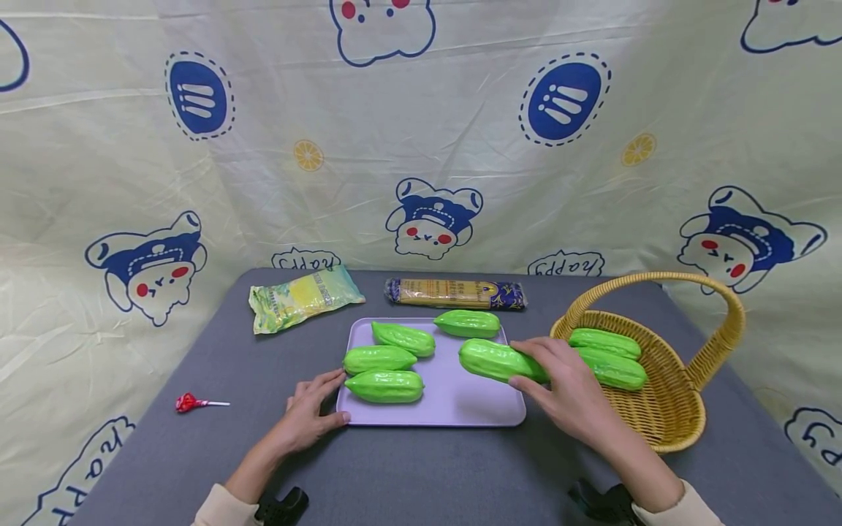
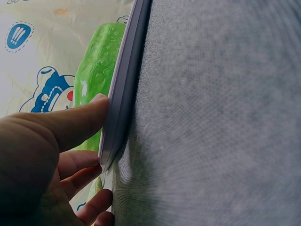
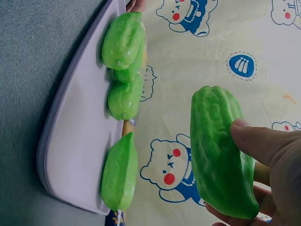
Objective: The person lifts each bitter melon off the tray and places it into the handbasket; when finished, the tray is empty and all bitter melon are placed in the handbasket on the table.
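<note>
My right hand (image 1: 569, 391) holds a green bitter melon (image 1: 496, 359) between thumb and fingers, raised over the right side of a lilac tray (image 1: 460, 409). The right wrist view shows the held bitter melon (image 3: 218, 150) apart from the tray. At the tray's near left corner, my left hand (image 1: 309, 413) grips the rim, with the thumb (image 2: 87, 117) on the near edge and the fingers at the side. Three bitter melons (image 1: 384, 386) lie at the tray's left, and another bitter melon (image 1: 467, 324) lies at its back right. Two bitter melons (image 1: 608, 367) sit in a wicker basket (image 1: 671, 416).
A green-yellow packet (image 1: 302, 298) lies at the back left, and a long noodle-like pack (image 1: 455, 294) lies behind the tray. A red lollipop (image 1: 191, 402) is at the far left. The basket's tall handle (image 1: 720, 321) arches up at the right.
</note>
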Motion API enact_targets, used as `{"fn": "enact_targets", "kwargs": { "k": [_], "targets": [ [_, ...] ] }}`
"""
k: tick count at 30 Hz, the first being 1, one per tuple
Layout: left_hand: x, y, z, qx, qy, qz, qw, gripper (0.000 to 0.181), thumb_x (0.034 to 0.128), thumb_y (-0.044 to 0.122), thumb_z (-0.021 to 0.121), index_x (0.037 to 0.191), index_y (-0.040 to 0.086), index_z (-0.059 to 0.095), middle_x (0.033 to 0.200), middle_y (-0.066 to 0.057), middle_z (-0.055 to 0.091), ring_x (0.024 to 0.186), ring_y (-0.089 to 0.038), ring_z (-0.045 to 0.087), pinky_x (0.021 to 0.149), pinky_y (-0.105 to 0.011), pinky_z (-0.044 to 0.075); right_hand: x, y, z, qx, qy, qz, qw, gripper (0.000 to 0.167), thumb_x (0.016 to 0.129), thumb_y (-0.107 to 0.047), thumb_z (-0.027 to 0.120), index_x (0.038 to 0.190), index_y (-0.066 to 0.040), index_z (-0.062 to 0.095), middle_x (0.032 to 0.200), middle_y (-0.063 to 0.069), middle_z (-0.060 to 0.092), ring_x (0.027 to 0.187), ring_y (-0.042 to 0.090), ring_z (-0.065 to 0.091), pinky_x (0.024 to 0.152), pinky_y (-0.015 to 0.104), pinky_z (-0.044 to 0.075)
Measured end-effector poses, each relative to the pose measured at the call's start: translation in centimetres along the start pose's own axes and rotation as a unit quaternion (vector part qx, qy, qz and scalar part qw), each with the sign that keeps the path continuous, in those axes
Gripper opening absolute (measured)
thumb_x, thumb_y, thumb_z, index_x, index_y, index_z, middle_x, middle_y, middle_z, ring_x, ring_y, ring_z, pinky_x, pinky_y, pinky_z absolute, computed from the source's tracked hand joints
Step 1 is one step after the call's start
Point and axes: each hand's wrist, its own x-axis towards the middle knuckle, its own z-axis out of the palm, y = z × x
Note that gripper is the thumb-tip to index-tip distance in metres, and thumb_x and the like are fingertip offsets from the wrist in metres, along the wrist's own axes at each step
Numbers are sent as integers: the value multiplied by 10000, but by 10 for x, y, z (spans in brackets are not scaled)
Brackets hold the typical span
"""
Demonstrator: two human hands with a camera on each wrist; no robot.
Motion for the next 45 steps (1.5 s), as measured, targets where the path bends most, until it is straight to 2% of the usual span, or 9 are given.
{"fn": "enact_targets", "kwargs": {
  "k": [10,17,24,31,36,42,45],
  "targets": [
    [-2,0,-1,2,-2,77,10000,649,826,282,707,1395,85,462,1473,-66,414,1244,-326,336,902,-492,247,-15,10,-23,-196,12,50,9998,494,752,-216,779,1207,-105,620,1107,56,630,1022,221,546,819,388,398],
    [-2,1,0,12,26,85,10000,647,823,274,709,1390,77,467,1468,-72,420,1245,-332,337,901,-505,251,-27,19,-34,-295,112,84,9995,499,729,-206,797,1192,-123,629,1101,30,639,1016,203,551,832,296,372],
    [-2,2,-1,6,26,79,10000,644,824,265,709,1389,73,467,1468,-73,420,1246,-333,337,910,-518,245,-40,31,-44,-356,61,344,9988,490,732,-229,798,1186,-148,631,1116,23,623,1020,184,520,833,272,344],
    [-1,2,-1,25,-1,65,10000,644,824,266,708,1390,75,466,1471,-75,416,1236,-328,341,901,-507,250,-52,48,-58,-404,167,436,9981,485,726,-208,803,1178,-149,638,1087,4,616,1012,93,464,825,132,305],
    [-1,1,-1,25,-27,23,10000,644,828,277,706,1395,92,464,1477,-63,409,1241,-323,336,902,-489,251,-61,59,-66,-546,45,724,9959,468,759,-257,781,1195,-179,630,1094,9,611,994,48,453,739,169,351],
    [-1,1,-1,29,-45,-20,10000,642,829,281,706,1395,100,464,1479,-59,406,1237,-319,335,889,-466,255,-66,73,-72,-617,-197,1033,9925,457,791,-306,751,1200,-152,616,1121,76,607,967,203,497,667,251,405],
    [-1,1,-1,26,-39,-6,10000,642,828,280,706,1394,96,465,1477,-62,408,1233,-319,338,887,-467,257,-68,82,-72,-557,-344,1212,9905,454,810,-312,733,1201,-117,608,1138,119,599,996,278,512,687,359,446]
  ]
}}
